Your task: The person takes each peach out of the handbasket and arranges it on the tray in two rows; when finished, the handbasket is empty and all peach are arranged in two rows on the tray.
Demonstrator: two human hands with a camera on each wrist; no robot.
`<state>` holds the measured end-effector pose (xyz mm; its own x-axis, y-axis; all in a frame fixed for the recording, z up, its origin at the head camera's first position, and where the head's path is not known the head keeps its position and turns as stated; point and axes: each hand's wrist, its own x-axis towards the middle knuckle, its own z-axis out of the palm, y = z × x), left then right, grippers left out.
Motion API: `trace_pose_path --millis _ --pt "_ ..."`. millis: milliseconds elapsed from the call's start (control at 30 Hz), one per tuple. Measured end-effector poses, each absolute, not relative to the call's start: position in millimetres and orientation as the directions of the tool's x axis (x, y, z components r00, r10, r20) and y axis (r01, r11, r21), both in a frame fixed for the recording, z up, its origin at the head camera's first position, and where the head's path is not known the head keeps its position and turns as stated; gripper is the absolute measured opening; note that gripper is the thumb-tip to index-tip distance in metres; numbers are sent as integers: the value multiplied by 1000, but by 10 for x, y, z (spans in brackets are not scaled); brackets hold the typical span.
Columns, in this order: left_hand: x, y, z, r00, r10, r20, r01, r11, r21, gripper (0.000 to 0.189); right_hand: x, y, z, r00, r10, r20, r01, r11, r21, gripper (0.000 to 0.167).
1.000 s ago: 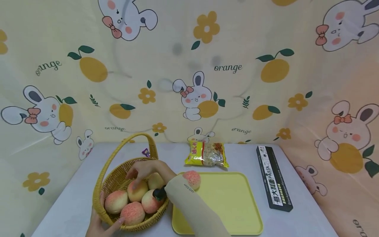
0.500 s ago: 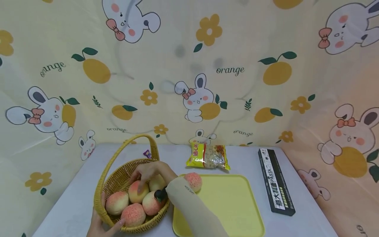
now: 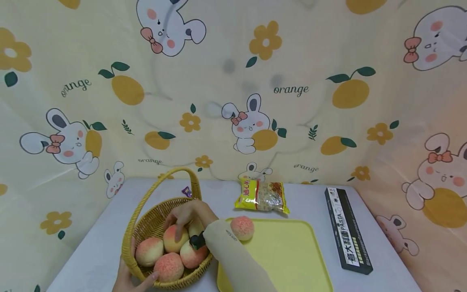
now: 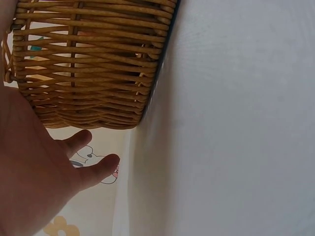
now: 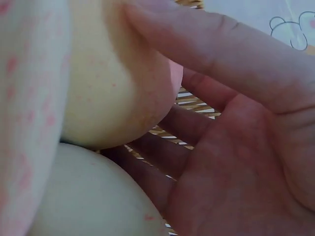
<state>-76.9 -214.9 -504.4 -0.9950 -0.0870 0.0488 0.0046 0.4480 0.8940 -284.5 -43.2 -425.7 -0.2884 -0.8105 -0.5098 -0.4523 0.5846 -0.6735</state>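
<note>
**Crowded quarters, two-handed work**

Nearest on my feed: bare left hand (image 3: pixel 132 282) holding the round, tan wicker basket (image 3: pixel 148 225), thumb over its front rim, on the white worktop (image 3: pixel 91 247). A pink-speckled, round peach (image 3: pixel 169 268) sits by that thumb.

Just behind it, still among its neighbours in the basket, lies the pink-and-cream, round peach (image 3: pixel 171 243). The grip of the right hand (image 3: pixel 190 213) is closed round it, thumb on one face, fingers curled behind.

To do this well, I'd seat the fingers below the widest part, squeeze lightly and draw straight up; a sideways pull could drag the neighbours. I'd have the left hand brace the rim.

Farther: yellow, rectangular tray (image 3: pixel 288 253), a rough pink peach (image 3: pixel 242 228) at its corner; then a yellow-and-clear plastic pasta bag (image 3: pixel 264 197).
</note>
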Motion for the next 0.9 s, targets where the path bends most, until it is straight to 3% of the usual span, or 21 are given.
trace_pose_path --millis 200,400,900 --pt "-760 -2134 -5055 -990 -75 119 71 464 883 113 -2845 -432 -4283 -291 -791 -538 -413 611 -675 65" --pt "-761 -2126 -5033 -994 -93 50 5 440 898 117 -2849 -422 -4293 -288 -810 -510 -442 585 -680 65" --pt "-777 -2157 -5052 -995 -76 59 17 467 884 114 -2891 -210 -4202 -339 -904 -259 -514 409 -754 59"
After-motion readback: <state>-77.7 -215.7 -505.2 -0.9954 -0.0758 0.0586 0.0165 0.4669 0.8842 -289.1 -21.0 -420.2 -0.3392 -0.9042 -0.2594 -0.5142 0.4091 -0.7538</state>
